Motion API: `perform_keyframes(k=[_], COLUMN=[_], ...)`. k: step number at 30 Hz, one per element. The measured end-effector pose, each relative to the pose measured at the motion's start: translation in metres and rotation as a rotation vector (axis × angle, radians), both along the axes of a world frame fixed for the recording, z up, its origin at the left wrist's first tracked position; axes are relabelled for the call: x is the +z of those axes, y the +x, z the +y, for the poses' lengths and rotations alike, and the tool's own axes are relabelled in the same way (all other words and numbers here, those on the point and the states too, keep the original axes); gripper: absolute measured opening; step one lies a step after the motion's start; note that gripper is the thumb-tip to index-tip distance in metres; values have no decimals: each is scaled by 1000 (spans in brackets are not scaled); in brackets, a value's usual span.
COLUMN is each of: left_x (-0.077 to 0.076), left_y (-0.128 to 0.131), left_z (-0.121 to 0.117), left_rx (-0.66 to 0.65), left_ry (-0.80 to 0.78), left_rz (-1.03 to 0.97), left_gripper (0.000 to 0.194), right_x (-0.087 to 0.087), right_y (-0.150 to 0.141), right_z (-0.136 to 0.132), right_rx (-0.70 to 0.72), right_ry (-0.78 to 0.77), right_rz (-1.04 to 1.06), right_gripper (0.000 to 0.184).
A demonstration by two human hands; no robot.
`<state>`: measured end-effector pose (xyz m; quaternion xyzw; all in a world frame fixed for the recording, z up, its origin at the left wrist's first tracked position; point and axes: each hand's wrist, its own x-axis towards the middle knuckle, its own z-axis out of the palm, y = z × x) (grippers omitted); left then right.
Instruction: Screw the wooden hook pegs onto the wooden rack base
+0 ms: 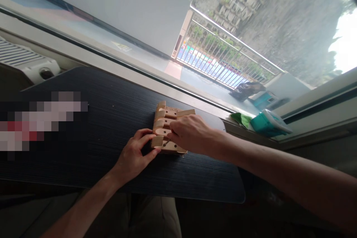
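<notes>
A light wooden block point(157, 141) with several rounded slots and dark round holes lies on the dark table. My left hand point(134, 154) grips its left side, fingers on the far part and thumb at the near corner. Over the block's right part, my right hand point(189, 134) is closed around a thin metal-tipped tool point(166, 143); its tip points down-left into the nearest slot, beside a hole. Most of the tool is hidden in the fist. A flat wooden strip point(186, 112) sticks out just beyond my right knuckles.
The dark wood-grain table point(111, 96) stands against a window sill. A teal container point(269, 122) and a green cloth-like thing point(241, 119) are on the sill at right. A white slatted heater point(36, 63) is at left. Part of the table's left side is blurred out.
</notes>
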<state>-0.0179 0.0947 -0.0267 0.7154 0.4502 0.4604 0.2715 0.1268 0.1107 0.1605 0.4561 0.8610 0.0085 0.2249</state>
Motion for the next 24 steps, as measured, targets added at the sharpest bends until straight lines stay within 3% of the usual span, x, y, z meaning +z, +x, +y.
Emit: perform_keyframes(k=[3, 6, 10, 12, 17, 21, 24], left_x=[2, 5, 6, 4, 1, -1, -1], left_y=[0, -1, -1, -1, -1, -1, 0], left_z=[-1, -2, -2, -1, -1, -1, -1], left_rx=[-1, -10, -5, -3, -12, -7, -11], left_ry=[0, 1, 10, 7, -8, -14, -19], left_rz=[4, 6, 10, 17, 28, 36, 47], left_gripper=[27, 25, 24, 25, 26, 28, 29], right_x=[14, 25, 18, 9, -2, 1, 6], right_y=[-2, -2, 6, 11, 13, 4, 2], right_z=[-3, -7, -8, -6, -1, 3, 5], right_rx=[41, 192, 399, 436, 268, 64, 19], right_ry=[-20, -12, 4, 9, -34, -95, -113], right_rz=[16, 12, -24, -22, -52, -64, -4], right_gripper=[21, 19, 22, 23, 20, 22, 20])
